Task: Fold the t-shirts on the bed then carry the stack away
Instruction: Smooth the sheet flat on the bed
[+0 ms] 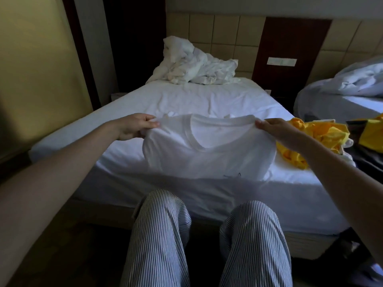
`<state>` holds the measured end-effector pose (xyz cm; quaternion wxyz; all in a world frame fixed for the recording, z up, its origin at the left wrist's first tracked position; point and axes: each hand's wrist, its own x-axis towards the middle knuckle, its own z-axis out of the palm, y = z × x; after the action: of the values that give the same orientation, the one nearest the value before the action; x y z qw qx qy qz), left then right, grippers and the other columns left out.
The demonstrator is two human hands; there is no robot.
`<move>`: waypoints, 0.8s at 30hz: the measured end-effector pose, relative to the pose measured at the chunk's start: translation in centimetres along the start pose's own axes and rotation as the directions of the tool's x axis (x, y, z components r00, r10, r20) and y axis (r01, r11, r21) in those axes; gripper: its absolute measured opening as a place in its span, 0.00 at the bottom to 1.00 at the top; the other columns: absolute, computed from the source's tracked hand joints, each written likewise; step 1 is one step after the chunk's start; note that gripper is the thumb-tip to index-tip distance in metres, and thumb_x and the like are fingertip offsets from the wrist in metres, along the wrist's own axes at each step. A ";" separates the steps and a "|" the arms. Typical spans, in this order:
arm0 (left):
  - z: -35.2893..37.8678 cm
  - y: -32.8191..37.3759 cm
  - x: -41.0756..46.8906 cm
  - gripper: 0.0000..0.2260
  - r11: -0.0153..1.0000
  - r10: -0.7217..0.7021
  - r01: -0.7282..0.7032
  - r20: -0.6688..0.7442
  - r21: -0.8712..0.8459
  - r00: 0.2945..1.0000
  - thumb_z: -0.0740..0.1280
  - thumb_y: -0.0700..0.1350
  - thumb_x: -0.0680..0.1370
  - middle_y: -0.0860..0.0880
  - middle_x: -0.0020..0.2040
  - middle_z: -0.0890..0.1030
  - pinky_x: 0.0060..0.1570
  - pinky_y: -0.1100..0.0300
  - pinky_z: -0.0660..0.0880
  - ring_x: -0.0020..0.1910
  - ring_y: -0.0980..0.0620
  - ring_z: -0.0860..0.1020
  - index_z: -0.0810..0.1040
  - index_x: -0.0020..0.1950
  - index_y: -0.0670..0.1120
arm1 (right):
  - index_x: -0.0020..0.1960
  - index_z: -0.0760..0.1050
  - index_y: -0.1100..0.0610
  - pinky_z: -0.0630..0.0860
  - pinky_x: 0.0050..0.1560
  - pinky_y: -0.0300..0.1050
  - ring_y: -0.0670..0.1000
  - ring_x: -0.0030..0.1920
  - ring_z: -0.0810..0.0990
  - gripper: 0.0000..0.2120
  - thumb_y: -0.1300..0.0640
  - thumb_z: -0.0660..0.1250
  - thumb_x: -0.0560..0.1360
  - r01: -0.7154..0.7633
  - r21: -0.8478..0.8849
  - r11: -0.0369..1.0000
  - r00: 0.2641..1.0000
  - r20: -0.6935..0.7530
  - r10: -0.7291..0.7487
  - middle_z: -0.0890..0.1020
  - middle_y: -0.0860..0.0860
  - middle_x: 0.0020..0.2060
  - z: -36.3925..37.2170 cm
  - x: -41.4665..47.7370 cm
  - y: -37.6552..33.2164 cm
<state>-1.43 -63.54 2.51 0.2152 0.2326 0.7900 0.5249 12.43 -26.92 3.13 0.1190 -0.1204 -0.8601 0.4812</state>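
A white t-shirt (209,150) hangs spread out over the near end of the bed (186,98), neckline toward me. My left hand (134,126) pinches its left shoulder and my right hand (277,129) pinches its right shoulder. The shirt's lower hem reaches the mattress edge. A crumpled yellow t-shirt (310,139) lies on the bed's right corner, just beyond my right wrist.
A bundled white duvet (192,65) sits at the head of the bed. A second bed (342,100) with rumpled bedding stands to the right. Yellow and dark items (371,137) lie between the beds. My striped trouser legs (157,235) stand against the bed's foot.
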 end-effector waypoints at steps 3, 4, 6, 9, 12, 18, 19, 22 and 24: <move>-1.5 -0.4 5.8 0.05 0.997 -0.022 0.042 -0.285 0.065 0.958 0.65 0.46 0.78 0.50 0.44 0.77 0.41 0.62 0.73 0.43 0.53 0.75 0.78 0.50 0.46 | 0.54 0.77 0.66 0.76 0.53 0.50 0.54 0.47 0.78 0.19 0.49 0.63 0.77 -0.019 0.006 1.000 0.997 -0.075 0.020 0.81 0.61 0.47 0.7 5.1 0.0; -1.8 -0.3 7.7 0.05 0.995 -0.018 0.051 -0.332 0.090 0.943 0.66 0.46 0.78 0.50 0.43 0.76 0.40 0.62 0.72 0.41 0.53 0.74 0.78 0.49 0.46 | 0.53 0.78 0.65 0.76 0.48 0.47 0.53 0.45 0.77 0.18 0.49 0.63 0.78 -0.026 0.002 1.000 0.995 -0.093 0.026 0.80 0.60 0.45 1.0 6.9 -0.1; -2.4 -0.3 11.5 0.06 0.990 0.006 0.048 -0.377 0.135 0.926 0.65 0.46 0.79 0.49 0.39 0.74 0.37 0.61 0.70 0.38 0.52 0.72 0.78 0.45 0.44 | 0.51 0.78 0.62 0.73 0.43 0.41 0.52 0.42 0.76 0.14 0.50 0.63 0.78 -0.042 -0.001 0.999 0.992 -0.123 0.041 0.78 0.57 0.44 1.8 10.7 0.0; -3.1 -0.2 16.5 0.09 0.980 0.059 0.032 -0.436 0.198 0.898 0.65 0.44 0.79 0.48 0.35 0.71 0.32 0.60 0.66 0.34 0.51 0.70 0.75 0.40 0.42 | 0.48 0.77 0.60 0.71 0.32 0.35 0.50 0.38 0.75 0.11 0.52 0.63 0.78 -0.048 0.001 0.999 0.985 -0.164 0.048 0.77 0.56 0.42 2.6 16.5 1.1; -4.0 -1.0 21.2 0.13 0.974 0.075 0.034 -0.466 0.223 0.882 0.65 0.44 0.78 0.48 0.31 0.69 0.30 0.60 0.63 0.31 0.53 0.68 0.71 0.33 0.44 | 0.49 0.78 0.61 0.71 0.31 0.37 0.51 0.36 0.74 0.13 0.52 0.63 0.78 -0.083 0.000 0.997 0.979 -0.188 0.082 0.77 0.57 0.41 3.4 21.9 2.9; -5.0 -4.9 30.6 0.10 0.962 0.085 0.082 -0.569 0.261 0.818 0.66 0.45 0.77 0.42 0.36 0.73 0.36 0.58 0.64 0.36 0.49 0.71 0.76 0.38 0.41 | 0.35 0.73 0.60 0.64 0.31 0.41 0.53 0.37 0.72 0.16 0.53 0.62 0.78 -0.120 -0.070 0.990 0.974 -0.202 0.104 0.73 0.54 0.30 6.1 30.7 6.3; -4.8 -6.1 31.9 0.10 0.952 0.068 0.117 -0.566 0.284 0.822 0.66 0.45 0.77 0.42 0.37 0.74 0.37 0.58 0.65 0.38 0.49 0.73 0.77 0.39 0.40 | 0.34 0.72 0.59 0.65 0.33 0.42 0.54 0.39 0.74 0.15 0.53 0.62 0.77 -0.134 -0.113 0.985 0.974 -0.198 0.110 0.73 0.54 0.30 6.9 31.8 7.3; -3.8 -10.1 34.3 0.11 0.907 -0.047 0.228 -0.453 0.355 0.890 0.67 0.49 0.77 0.42 0.42 0.79 0.41 0.58 0.68 0.44 0.49 0.76 0.80 0.43 0.42 | 0.52 0.75 0.55 0.65 0.55 0.48 0.58 0.57 0.73 0.13 0.47 0.58 0.78 -0.263 -0.356 0.897 0.960 -0.191 0.205 0.76 0.56 0.50 9.7 33.5 11.1; -3.5 -11.4 35.1 0.15 0.875 -0.027 0.268 -0.511 0.404 0.859 0.63 0.52 0.79 0.41 0.48 0.81 0.45 0.57 0.70 0.49 0.45 0.78 0.80 0.46 0.41 | 0.64 0.69 0.55 0.59 0.63 0.52 0.58 0.65 0.66 0.20 0.46 0.55 0.78 -0.339 -0.405 0.849 0.920 -0.332 0.209 0.70 0.57 0.62 10.9 33.8 13.1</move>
<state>-33.13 -49.10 -10.18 -0.0129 0.0733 0.9358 0.3447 -21.67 -18.12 -10.59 0.1351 -0.3331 -0.8971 0.2569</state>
